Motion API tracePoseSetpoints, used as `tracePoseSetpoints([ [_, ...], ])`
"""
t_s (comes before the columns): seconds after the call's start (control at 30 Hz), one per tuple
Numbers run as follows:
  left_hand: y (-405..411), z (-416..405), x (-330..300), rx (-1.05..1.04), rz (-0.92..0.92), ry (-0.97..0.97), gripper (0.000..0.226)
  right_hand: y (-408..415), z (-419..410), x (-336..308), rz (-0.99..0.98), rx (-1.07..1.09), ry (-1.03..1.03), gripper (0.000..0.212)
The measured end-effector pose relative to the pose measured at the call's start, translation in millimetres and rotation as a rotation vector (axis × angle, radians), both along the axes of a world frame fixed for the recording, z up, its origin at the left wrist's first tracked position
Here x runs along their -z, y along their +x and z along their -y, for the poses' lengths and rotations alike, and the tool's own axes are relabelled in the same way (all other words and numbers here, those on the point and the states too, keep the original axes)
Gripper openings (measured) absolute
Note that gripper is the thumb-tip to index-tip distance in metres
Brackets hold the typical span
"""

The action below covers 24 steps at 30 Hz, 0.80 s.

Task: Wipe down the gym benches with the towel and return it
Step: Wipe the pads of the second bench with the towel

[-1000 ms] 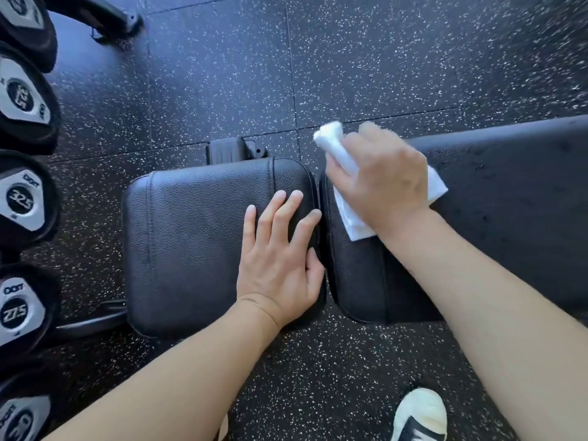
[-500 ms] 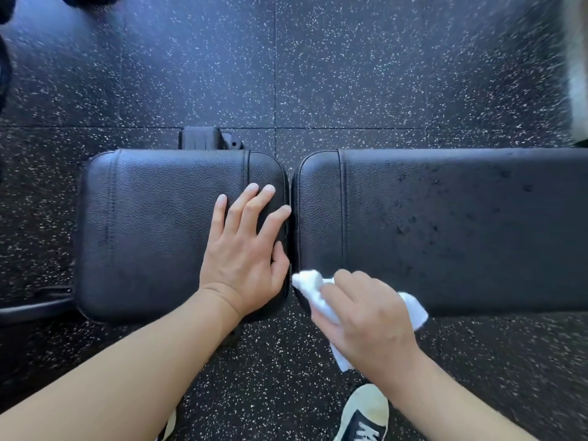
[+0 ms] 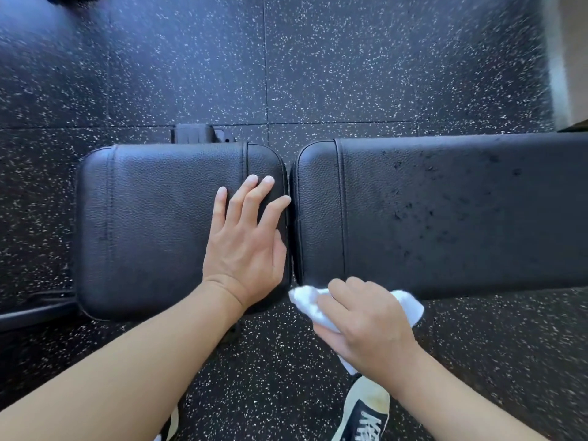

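Here the left hand [image 3: 245, 246] lies flat with fingers spread on the seat pad [image 3: 152, 230], apparently to brace the person leaning over. The right hand [image 3: 366, 326] grips the white towel [image 3: 305, 302] bunched at the near edge of the long back pad [image 3: 445, 218], likely wiping its side.

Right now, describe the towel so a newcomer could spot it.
Find the long black bench pad on the right. At its near left corner, the right hand grips a crumpled towel. It is the only white cloth against black padding and speckled floor.
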<state>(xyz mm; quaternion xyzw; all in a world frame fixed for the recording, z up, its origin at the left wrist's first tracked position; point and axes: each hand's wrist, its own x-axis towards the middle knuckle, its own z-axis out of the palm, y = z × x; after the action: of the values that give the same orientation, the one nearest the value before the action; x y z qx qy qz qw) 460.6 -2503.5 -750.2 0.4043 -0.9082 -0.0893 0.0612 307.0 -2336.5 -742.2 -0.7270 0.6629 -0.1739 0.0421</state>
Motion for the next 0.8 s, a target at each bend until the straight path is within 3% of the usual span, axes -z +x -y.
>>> tracePoseSetpoints([
  [0.2,-0.4,-0.2,-3.0,-0.007,-0.011,0.003,0.054,-5.9,41.2,-4.4,-0.065,-0.101,0.003,0.029],
  [0.4,-0.3,0.5,-4.7,-0.028,-0.02,0.022,0.055,-31.7,135.2,-5.1,-0.015,0.166,-0.122,0.036],
  [0.57,0.4,0.5,-0.8,-0.015,-0.046,-0.005,0.054,-59.1,182.4,-3.3,-0.026,0.415,-0.116,0.029],
  [0.7,0.6,0.8,2.5,-0.017,-0.076,-0.01,0.053,-52.4,173.2,-7.8,-0.013,0.454,-0.074,0.028],
  [0.8,1.7,0.6,4.1,-0.014,-0.078,-0.013,0.054,-37.7,123.3,-8.1,-0.073,0.39,0.092,0.037],
])
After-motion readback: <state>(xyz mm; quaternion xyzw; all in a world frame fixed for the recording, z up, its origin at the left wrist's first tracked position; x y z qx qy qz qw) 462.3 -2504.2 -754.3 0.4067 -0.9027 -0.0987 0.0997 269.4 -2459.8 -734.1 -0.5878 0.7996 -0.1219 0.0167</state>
